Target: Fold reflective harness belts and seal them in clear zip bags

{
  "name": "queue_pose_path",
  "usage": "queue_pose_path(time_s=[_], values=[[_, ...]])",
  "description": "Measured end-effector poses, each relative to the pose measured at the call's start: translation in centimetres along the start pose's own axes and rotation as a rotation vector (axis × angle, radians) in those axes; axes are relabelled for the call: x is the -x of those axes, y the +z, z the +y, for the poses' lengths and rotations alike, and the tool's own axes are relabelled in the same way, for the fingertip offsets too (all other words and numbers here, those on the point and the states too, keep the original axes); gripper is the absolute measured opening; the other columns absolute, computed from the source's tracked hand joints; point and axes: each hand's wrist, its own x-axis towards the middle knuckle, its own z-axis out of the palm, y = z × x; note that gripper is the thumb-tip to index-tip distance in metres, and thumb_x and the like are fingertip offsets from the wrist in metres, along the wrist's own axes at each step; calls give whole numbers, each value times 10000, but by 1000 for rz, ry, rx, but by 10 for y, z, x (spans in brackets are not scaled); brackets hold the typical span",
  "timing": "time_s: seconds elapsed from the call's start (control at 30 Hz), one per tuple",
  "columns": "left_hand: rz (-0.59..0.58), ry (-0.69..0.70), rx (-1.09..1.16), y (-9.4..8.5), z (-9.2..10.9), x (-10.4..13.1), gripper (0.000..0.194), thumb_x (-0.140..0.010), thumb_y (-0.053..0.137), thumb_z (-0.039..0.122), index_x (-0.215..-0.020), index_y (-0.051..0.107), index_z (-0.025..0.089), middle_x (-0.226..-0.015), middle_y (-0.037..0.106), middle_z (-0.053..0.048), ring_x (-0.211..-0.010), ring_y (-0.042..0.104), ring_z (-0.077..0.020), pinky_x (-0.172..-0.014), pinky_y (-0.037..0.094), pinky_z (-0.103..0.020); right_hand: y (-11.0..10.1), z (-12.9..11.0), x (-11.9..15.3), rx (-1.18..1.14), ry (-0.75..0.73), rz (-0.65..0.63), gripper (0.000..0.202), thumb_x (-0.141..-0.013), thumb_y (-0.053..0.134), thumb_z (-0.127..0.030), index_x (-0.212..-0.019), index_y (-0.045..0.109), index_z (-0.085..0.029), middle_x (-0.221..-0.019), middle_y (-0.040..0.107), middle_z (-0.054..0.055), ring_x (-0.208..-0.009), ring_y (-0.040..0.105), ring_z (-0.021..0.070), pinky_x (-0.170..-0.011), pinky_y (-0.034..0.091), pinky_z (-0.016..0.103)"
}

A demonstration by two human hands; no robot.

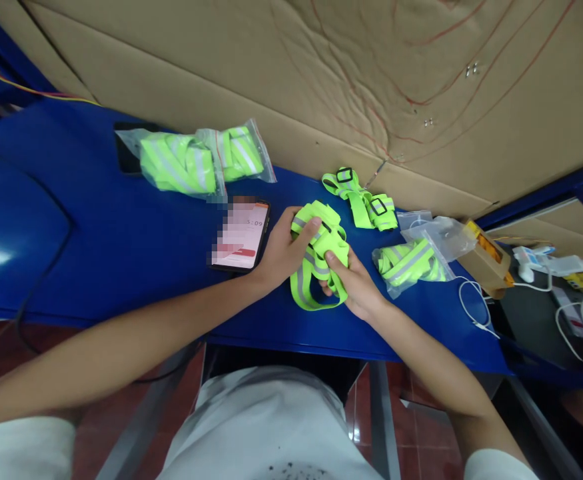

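Observation:
Both hands grip one bundle of neon-green reflective strap [318,257] with grey stripes, held over the blue table's front half. My left hand [291,243] closes round its left side, thumb lying across the top. On the right side, my right hand [354,283] pinches the strap with the thumb on top and fingers beneath. A loop of strap hangs below the hands. Just left of my left hand lies a phone [241,233] with its screen lit. Behind the hands sits another loose green strap [364,200] with black buckles.
Two clear bags of green strap [178,163] lie at the back left, partly over a dark flat object [124,150]. Another bagged strap [414,261] is to the right, near a cardboard box [488,257] and a white cable [471,310]. A cardboard wall [271,80] borders the blue table [96,233].

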Motion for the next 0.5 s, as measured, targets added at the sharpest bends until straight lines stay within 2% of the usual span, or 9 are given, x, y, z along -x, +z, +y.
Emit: queue_pose_path(time_s=[0.1,0.2,0.33,0.5], values=[[5,17,-21,-1,1,-1,336,-977,609,506,-1136,603,209,-1016,676,-37,-917,643,-190,-794,500,-284,-6,-5,-2,-33,74,-52,574,-774,838,-593,-1123,569,-225,-750,592,-66,-468,449,57,-423,373,207],[13,92,-110,-4,8,1,374,-982,598,526,-1184,605,210,-1074,688,-47,-959,645,-200,-830,500,-289,-11,-11,-2,3,118,-97,560,-753,845,-622,-1022,628,-182,-655,560,-72,-426,398,44,-403,341,206],[1,210,-240,-8,13,6,440,-982,590,551,-1250,597,202,-1095,688,-58,-986,643,-217,-855,497,-302,-17,-13,-1,34,118,-179,524,-722,885,-572,-971,675,-162,-670,590,-54,-493,466,62,-473,411,207],[-47,251,-315,-9,12,10,463,-969,607,551,-1275,591,204,-1107,705,-65,-1001,660,-231,-828,508,-304,-23,-9,-2,77,82,-338,380,-781,859,-438,-1007,706,-175,-780,657,-28,-698,600,118,-623,493,224]])
